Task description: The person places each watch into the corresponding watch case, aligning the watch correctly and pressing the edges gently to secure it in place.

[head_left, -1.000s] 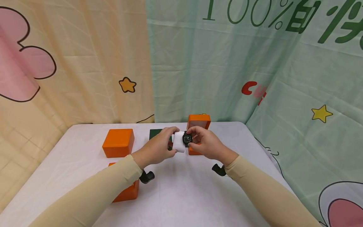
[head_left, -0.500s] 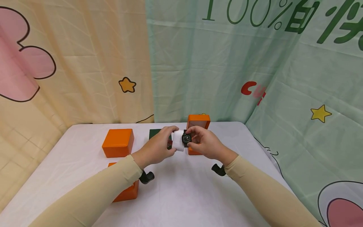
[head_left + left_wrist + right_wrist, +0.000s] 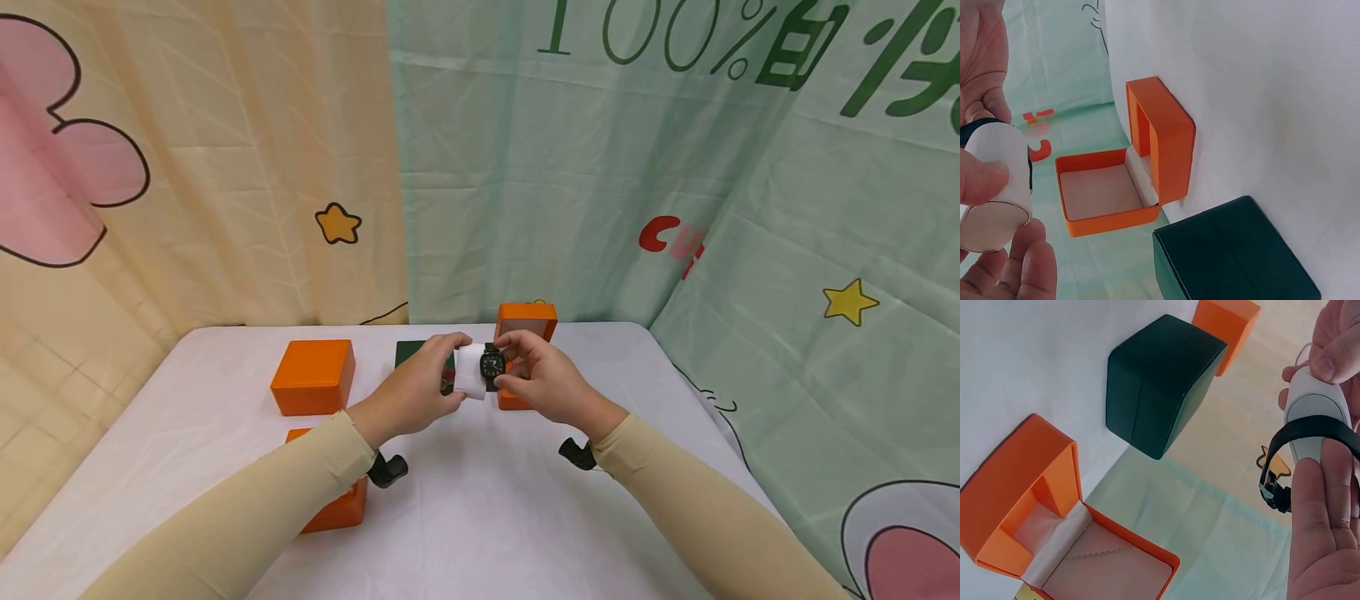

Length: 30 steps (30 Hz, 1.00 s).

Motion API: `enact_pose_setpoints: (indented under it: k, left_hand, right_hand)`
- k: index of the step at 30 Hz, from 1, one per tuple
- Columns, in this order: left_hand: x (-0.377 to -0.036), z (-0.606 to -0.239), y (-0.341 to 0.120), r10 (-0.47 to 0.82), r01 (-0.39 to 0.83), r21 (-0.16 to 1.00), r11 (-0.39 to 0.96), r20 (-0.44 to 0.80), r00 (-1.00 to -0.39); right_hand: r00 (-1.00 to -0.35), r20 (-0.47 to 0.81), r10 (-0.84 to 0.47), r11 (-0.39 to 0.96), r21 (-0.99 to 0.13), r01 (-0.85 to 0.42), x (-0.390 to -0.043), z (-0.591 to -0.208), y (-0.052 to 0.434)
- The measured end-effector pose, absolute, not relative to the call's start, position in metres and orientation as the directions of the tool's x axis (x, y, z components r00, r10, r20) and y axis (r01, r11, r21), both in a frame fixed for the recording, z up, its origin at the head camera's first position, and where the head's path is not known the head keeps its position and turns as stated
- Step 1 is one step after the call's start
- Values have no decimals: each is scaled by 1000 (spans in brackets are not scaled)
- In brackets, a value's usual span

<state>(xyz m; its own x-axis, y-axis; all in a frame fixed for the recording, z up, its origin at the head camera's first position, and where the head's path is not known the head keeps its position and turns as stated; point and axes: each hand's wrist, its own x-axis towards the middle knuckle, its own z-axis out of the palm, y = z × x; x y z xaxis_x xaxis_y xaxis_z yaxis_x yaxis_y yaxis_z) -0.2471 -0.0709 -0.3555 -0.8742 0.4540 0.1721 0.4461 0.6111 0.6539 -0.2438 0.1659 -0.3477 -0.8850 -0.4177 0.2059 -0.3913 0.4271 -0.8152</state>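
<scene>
In the head view, my left hand grips a white watch cushion above the table, thumb and fingers on its sides. A black watch sits at the cushion's right end, its dial toward me. My right hand holds the watch at its edge. The right wrist view shows the black strap looped across the cushion's end, with a metal buckle at the side. Right-hand fingers reach inside that loop and touch the cushion. How far the strap sits over the cushion is partly hidden.
An open orange box stands behind my right hand, its lid raised. Beside it is a closed dark green box. Two orange boxes stand on the left: one farther back, another partly behind my left forearm.
The cushion and watch have shifted very slightly left and up, held by both hands. The boxes have stayed in place.
</scene>
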Motion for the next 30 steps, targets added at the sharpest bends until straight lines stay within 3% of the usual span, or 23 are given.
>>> enact_pose_setpoints:
  k: [9,30]
  left_hand:
    - [-246,-354,-71,440,432,668,606,171,-882]
    - [-248,-359,-71,425,436,682,587,199,-883]
  right_hand:
    - [-898,221,-381,481,-782,-397,-244,-349,165]
    - [-904,213,-371,424,-827,-369,-246,-356,164]
